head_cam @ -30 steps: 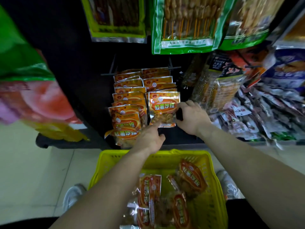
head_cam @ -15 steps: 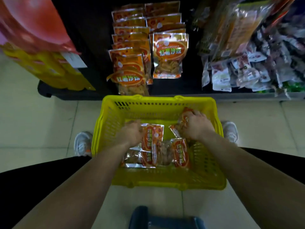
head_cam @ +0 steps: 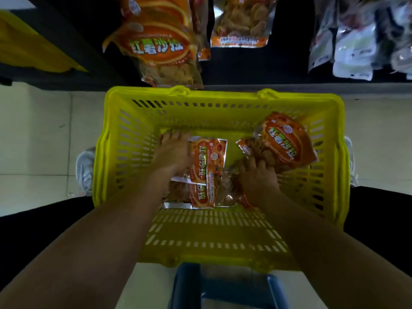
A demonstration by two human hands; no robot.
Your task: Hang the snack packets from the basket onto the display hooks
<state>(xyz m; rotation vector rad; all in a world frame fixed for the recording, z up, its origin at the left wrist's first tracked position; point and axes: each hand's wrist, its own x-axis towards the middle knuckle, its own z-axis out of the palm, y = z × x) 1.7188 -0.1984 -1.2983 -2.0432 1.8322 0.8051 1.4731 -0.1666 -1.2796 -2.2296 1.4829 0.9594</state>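
A yellow plastic basket (head_cam: 218, 101) with slotted walls sits on the floor, its rim just below the display. Inside lie several orange snack packets. One packet (head_cam: 287, 143) is tilted up against the right wall, printed face showing. A second packet (head_cam: 209, 159) lies flat near the middle, turned sideways, overlapping a third packet (head_cam: 200, 195) beneath it with a clear window showing pale fried pieces. More may lie underneath. Above, matching hung packets (head_cam: 156, 43) dangle from the display.
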